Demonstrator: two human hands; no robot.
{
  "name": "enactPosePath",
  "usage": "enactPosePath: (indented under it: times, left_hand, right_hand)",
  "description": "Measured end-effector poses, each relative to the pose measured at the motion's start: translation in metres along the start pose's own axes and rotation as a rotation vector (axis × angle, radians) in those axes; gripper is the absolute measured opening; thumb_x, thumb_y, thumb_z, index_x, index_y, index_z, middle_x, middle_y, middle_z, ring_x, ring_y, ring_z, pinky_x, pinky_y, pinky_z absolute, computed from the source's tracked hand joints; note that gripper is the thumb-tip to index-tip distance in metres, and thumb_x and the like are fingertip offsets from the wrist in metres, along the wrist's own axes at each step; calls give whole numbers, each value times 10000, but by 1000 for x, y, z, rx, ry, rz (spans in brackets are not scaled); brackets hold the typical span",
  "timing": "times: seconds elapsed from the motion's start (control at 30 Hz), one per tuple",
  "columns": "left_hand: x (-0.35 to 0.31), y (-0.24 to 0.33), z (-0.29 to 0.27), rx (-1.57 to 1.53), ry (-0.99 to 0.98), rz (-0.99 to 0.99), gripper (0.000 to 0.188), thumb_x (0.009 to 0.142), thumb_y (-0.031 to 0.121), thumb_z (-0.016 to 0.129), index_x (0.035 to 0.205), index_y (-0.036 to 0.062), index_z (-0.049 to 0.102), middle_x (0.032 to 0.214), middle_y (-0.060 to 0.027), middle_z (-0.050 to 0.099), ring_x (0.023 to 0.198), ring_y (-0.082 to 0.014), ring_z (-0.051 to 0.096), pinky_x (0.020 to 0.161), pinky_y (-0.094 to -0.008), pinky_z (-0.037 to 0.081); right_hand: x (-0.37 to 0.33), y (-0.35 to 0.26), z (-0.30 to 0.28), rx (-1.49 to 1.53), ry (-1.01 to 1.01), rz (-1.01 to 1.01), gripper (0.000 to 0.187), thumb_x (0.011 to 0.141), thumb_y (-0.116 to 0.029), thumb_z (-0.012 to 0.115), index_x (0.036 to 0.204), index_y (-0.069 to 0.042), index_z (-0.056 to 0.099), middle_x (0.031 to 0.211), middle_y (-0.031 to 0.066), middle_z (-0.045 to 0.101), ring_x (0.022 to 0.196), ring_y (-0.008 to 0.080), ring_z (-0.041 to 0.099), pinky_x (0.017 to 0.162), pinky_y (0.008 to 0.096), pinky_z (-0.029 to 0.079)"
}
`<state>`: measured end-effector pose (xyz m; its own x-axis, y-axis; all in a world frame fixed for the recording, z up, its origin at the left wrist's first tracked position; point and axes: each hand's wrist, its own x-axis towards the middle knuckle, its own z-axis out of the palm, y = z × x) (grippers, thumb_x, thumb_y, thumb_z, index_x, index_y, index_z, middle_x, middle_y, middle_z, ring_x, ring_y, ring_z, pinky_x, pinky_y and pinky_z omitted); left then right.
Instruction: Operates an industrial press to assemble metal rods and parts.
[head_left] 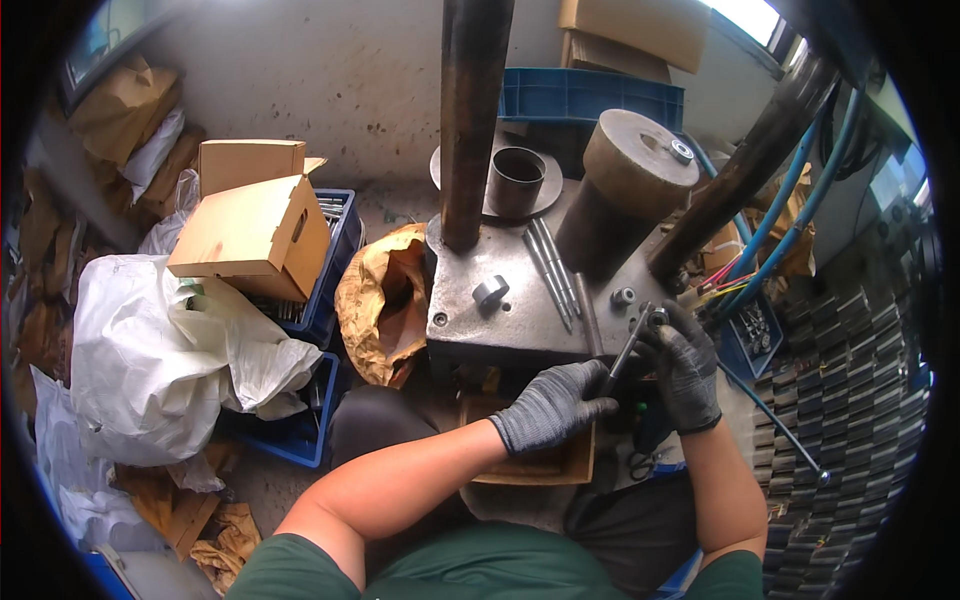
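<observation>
slim metal rod [626,353], knit-gloved fingers [600,407]

My left glove [548,408] and right glove [685,370] are grey, my shirt [490,567] dark green. The rod [627,355] is silvery, hoses [790,243] blue, sack [150,350] white, box [235,235] tan, wall [340,100] pale with dark specks.

A metal workshop, a steel block [468,275] with pillars [475,120], rods [550,268] on the block, stacked metal pieces [840,400] and blue hoses [790,195] to its right, a crate [345,265] and carton [235,232] to its left, a stained wall [330,80] behind it.
</observation>
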<state>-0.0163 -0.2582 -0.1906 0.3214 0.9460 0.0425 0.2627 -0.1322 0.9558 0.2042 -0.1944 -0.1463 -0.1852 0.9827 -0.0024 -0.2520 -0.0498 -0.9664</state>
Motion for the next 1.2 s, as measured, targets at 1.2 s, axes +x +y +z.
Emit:
enactPosePath:
  times: [1.2]
  left_hand:
    - [-2,-11,4,163,56,314,357,956,261,749,1197,17,648,1115,-216,648,1066,-441,661,915,-514,550]
  right_hand:
    - [-29,14,14,-398,-32,-123,423,1133,-400,581,1291,-19,674,986,52,709,913,140,680,827,311,558]
